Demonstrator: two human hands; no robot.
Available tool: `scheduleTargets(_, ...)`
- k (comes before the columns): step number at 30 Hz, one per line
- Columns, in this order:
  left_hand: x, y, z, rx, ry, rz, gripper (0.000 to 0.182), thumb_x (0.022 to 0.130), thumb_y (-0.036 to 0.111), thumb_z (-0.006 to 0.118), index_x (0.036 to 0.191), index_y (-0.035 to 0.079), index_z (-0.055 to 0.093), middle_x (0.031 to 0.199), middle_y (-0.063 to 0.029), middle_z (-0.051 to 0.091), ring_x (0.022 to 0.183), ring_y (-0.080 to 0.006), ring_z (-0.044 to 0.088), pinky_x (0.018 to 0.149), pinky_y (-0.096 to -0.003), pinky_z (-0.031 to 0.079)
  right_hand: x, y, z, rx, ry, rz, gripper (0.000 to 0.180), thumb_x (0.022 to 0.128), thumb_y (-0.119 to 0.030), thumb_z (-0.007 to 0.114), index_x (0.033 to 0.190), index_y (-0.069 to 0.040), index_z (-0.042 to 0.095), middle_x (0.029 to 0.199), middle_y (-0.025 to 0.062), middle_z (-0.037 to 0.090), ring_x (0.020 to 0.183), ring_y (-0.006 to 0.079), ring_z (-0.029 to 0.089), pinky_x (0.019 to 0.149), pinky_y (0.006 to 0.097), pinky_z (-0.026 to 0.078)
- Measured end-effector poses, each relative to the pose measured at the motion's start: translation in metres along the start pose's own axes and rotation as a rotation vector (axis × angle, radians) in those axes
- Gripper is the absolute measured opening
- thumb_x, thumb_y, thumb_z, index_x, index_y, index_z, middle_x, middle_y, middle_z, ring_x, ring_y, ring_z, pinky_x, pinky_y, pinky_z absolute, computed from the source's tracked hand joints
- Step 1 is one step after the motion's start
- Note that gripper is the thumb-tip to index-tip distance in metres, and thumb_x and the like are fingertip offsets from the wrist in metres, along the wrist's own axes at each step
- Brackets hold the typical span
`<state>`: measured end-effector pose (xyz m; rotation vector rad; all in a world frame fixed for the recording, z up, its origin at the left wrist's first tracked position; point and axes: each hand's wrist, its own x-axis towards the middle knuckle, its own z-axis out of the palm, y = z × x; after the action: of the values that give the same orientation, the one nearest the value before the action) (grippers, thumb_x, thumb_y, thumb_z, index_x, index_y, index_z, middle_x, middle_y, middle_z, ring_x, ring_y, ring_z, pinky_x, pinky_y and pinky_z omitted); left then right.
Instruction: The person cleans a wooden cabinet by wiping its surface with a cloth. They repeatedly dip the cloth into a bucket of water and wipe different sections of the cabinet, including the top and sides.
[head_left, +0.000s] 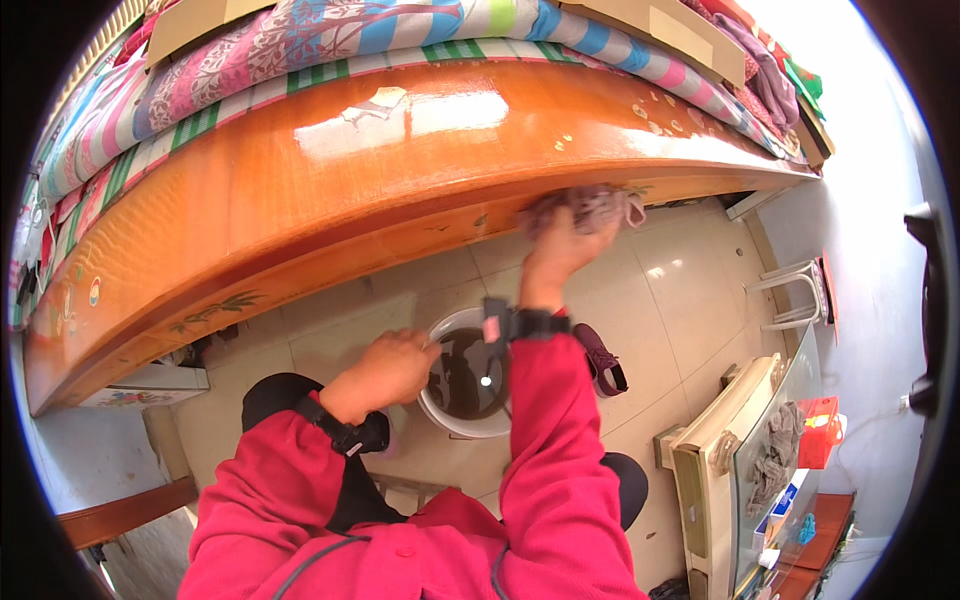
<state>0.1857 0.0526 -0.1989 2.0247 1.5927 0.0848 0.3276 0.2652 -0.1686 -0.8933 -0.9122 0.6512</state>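
Note:
My right hand presses a crumpled mauve cloth against the front face of a glossy orange-brown wooden bed panel, just under its upper edge. Both hand and cloth are slightly blurred. Lower and to the left is my left hand, its fingers curled near the left rim of a white basin; whether it touches the rim, I cannot tell. Dark water fills part of the basin, which stands on the floor between my knees. My right sleeve and wrist strap hide the basin's right side.
A dark purple shoe lies on the tiled floor right of the basin. At the right are a glass-topped table with a grey cloth and a red box, and a white-legged stool. Patterned bedding lies behind the panel.

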Motion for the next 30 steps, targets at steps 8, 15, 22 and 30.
scheduleTargets(8,-0.017,-0.006,0.044,0.095,-0.521,-0.008,0.031,0.083,0.012,0.057,0.111,0.004,0.067,0.117,-0.019,0.063,0.11,-0.0387,0.061,0.092,-0.0458,0.049,-0.141,-0.005,0.004,-0.295,-0.45,-0.27,0.067,0.074,-0.003,0.062,0.14,-0.003,0.05,0.151,0.0329,0.027,0.141,0.052,0.023,0.116,0.0538,0.021)
scheduleTargets(15,-0.012,-0.002,0.038,0.054,-0.254,0.174,0.032,0.084,0.012,0.058,0.114,0.002,0.061,0.1,-0.0164,0.064,0.097,-0.0369,0.061,0.082,-0.0478,0.05,0.029,0.062,-0.041,-0.397,-0.156,-0.414,0.06,0.076,0.002,0.058,0.136,0.0,0.052,0.148,0.0267,0.039,0.142,0.0456,0.031,0.117,0.0503,0.023)
scheduleTargets(22,-0.001,0.007,0.032,0.025,-0.203,0.207,0.042,0.087,0.017,0.062,0.125,0.002,0.056,0.104,-0.0159,0.063,0.1,-0.0356,0.061,0.086,-0.0468,0.049,0.236,0.088,-0.109,-0.44,-0.087,-0.243,0.062,0.079,0.004,0.054,0.14,0.003,0.048,0.136,0.0206,0.055,0.13,0.0312,0.05,0.111,0.0368,0.036)
scheduleTargets(30,0.011,0.015,0.039,0.063,-0.27,0.163,0.046,0.086,0.019,0.061,0.13,0.004,0.056,0.108,-0.015,0.064,0.104,-0.0348,0.062,0.085,-0.0466,0.05,0.138,0.089,-0.084,-0.397,-0.145,-0.448,0.062,0.073,0.006,0.053,0.135,0.002,0.053,0.139,0.0197,0.053,0.134,0.0342,0.044,0.114,0.0418,0.032)
